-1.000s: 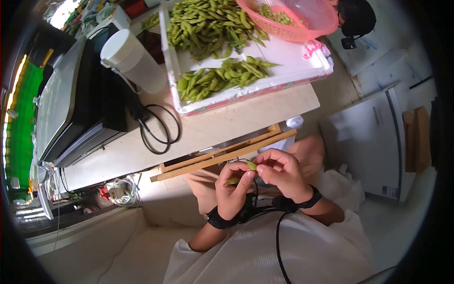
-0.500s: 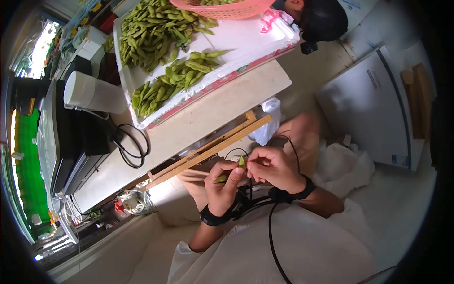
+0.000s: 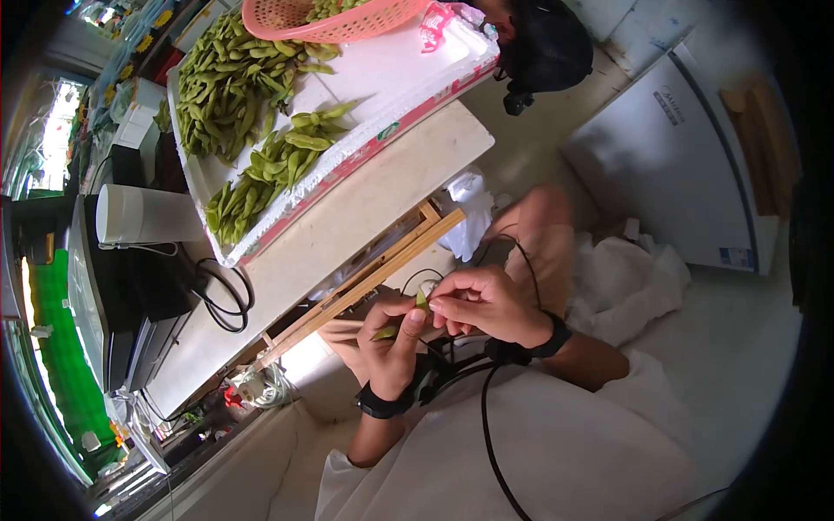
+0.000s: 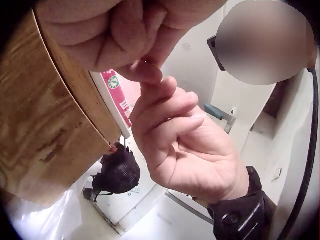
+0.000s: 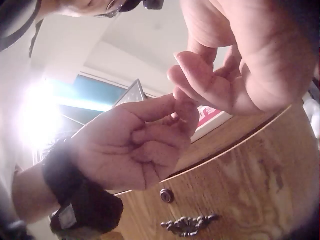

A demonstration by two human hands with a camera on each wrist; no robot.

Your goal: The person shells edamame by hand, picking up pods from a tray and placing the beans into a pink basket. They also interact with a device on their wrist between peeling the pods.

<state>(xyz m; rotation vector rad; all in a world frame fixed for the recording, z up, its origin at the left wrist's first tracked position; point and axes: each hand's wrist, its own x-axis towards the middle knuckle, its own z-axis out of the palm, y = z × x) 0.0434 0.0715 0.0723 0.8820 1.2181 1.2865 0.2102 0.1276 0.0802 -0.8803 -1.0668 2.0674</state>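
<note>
In the head view the left hand (image 3: 391, 350) pinches a green pod (image 3: 422, 300) upright between thumb and forefinger; a second pod (image 3: 385, 333) lies in its curled fingers. The right hand (image 3: 491, 306) meets it from the right, its thumb and forefinger pinching at the same pod. Both wrist views show the fingertips of the left hand (image 4: 125, 35) and right hand (image 4: 185, 145) close together, the pod hidden there. Loose pods (image 3: 228, 87) form a large heap and a smaller pile (image 3: 276, 169) on a white foam tray (image 3: 369, 108).
A pink basket (image 3: 347, 22) holding green beans stands at the tray's far side. Left of the tray are a white cup (image 3: 148, 214) and a coiled black cable (image 3: 228, 304). An open wooden drawer (image 3: 365, 282) juts out above the lap. Another person's dark-haired head (image 3: 547, 43) is beyond.
The head view has turned, so table and tray appear shifted left and tilted. The pinched pod now stands more upright than a second ago. Both hands remain close together at it.
</note>
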